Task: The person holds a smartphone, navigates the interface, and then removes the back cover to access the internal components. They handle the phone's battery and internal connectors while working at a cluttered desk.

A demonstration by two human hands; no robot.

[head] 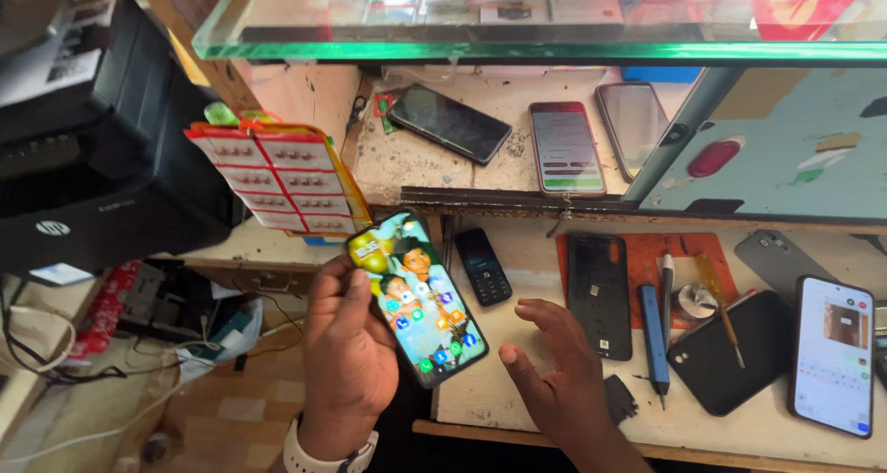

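My left hand (pixel 346 348) holds a lit smartphone (pixel 418 297) by its left edge, screen up, showing a home screen with coloured icons. A white watch sits on that wrist. My right hand (pixel 552 367) hovers open just right of the phone, fingers spread, touching nothing. Behind the phone lies a small black keypad phone (pixel 482 266) on the worn workbench (pixel 517 251).
An orange mat (pixel 647 256) carries an open phone back (pixel 599 295), a blue screwdriver (pixel 655 336) and tools. A black phone case (pixel 730 351) and another lit phone (pixel 832 355) lie at right. Three phones rest on the upper shelf under a glass counter (pixel 517 50). A black printer (pixel 92 150) stands at left.
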